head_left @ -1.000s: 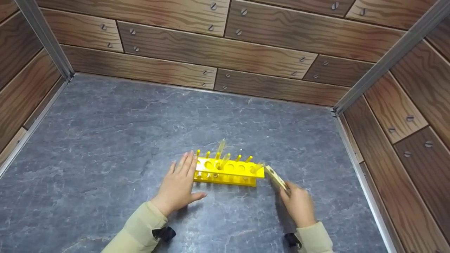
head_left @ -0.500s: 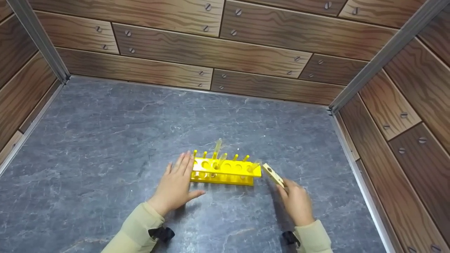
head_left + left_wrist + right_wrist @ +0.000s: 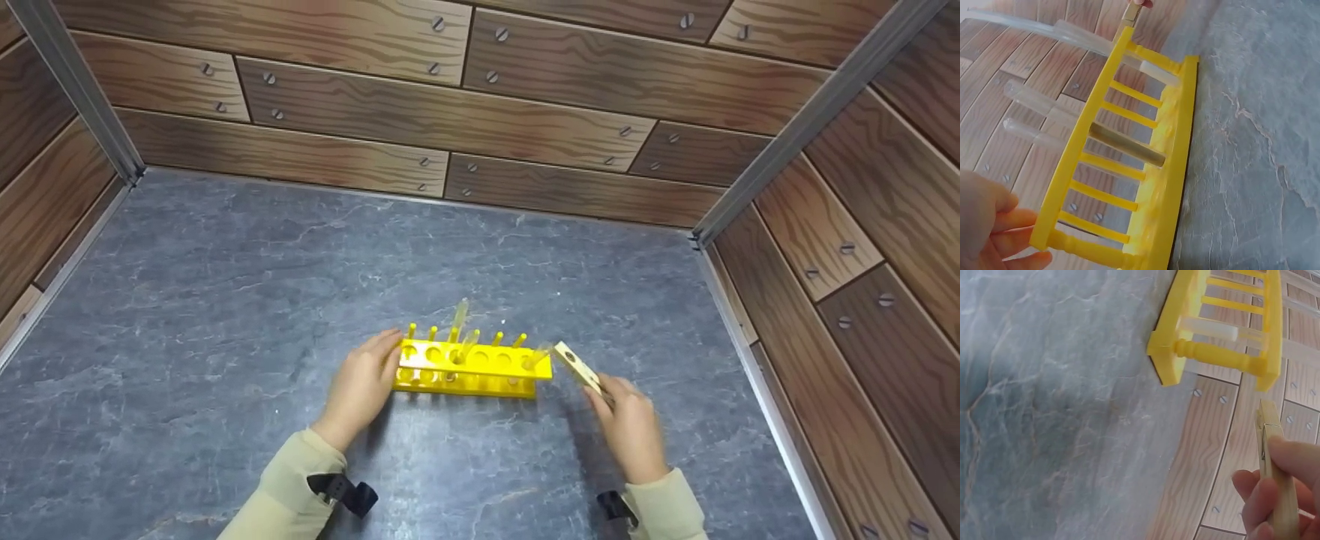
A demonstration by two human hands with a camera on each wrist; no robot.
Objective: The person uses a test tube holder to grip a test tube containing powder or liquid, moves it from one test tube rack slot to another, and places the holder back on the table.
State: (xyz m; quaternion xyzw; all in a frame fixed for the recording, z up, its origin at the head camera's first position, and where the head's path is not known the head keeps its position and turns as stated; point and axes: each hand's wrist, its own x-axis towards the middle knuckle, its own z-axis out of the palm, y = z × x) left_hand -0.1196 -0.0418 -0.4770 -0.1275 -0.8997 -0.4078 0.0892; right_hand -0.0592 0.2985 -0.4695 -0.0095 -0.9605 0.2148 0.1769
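Observation:
A yellow test tube rack (image 3: 480, 364) stands on the grey surface, with pegs along its back. Three clear test tubes stick up from it: one tube (image 3: 535, 355) at the right end, two near the middle. A middle tube shows brownish contents (image 3: 1129, 145) in the left wrist view; the end tube has something white (image 3: 1219, 330) at its bottom. My left hand (image 3: 360, 382) holds the rack's left end, fingers bent around the top plate's edge. My right hand (image 3: 631, 424) grips a wooden test tube clamp (image 3: 577, 365), its tip beside the rack's right end, close to the end tube.
Wood-patterned panels (image 3: 337, 97) wall the back and both sides of the grey marbled surface (image 3: 262, 277). Metal strips (image 3: 780, 450) run along the edges where the panels meet it. Each wrist wears a black strap (image 3: 341, 491).
My left hand's outstretched fingers have bent in around the rack's left end, and its thumb has drawn in. My right hand keeps the clamp beside the rack. The head view has shifted slightly.

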